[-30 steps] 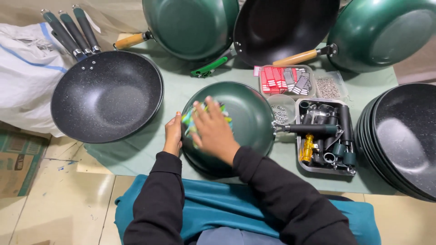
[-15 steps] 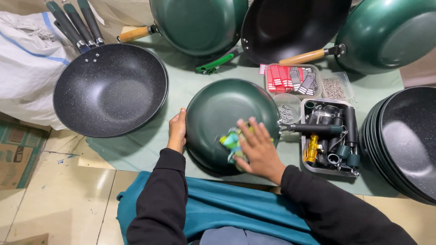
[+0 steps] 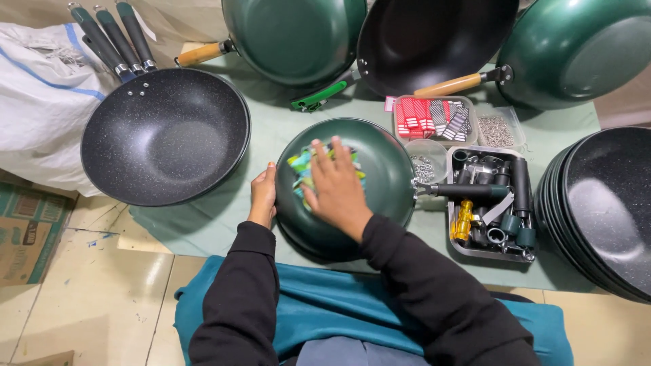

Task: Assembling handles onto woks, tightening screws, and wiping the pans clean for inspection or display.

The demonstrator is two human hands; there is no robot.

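Right hand [image 3: 337, 190] lay flat, palm down and fingers spread, pressing a green, blue and yellow cloth or sponge [image 3: 303, 171] against the upturned back of a dark green wok [image 3: 380, 169]. It was not closed around the cloth, only pressed on top of it. Left hand [image 3: 262, 198] cupped the wok's left rim, fingers together and thumb along the edge. Both arms wore black sleeves and reached forward from the bottom of the view, over a teal cloth [image 3: 319, 298] on the lap.

That wok sat bottom-up at the middle of a pale green surface [image 3: 271, 129], its dark handle pointing right. Just to its right stood a metal tray [image 3: 458, 244] of dark handle parts with a yellow-handled tool [image 3: 463, 220]. Behind the tray, a clear box [image 3: 434, 118] held small red-and-white and grey-and-white striped packets, and a smaller clear box [image 3: 498, 129] beside it held tiny metal pieces. A round clear tub [image 3: 426, 163] of small metal fittings touched the wok's right edge.

To the left lay a black speckled wok [image 3: 166, 135], open side up, with dark handles [image 3: 112, 41] fanned behind it. A white sack [image 3: 41, 102] with a blue stripe sat at far left, and a brown cardboard carton [image 3: 27, 230] with printed markings lay on the floor below it. More green woks lined the back, and a stack of black ones [image 3: 603, 203] stood at right.
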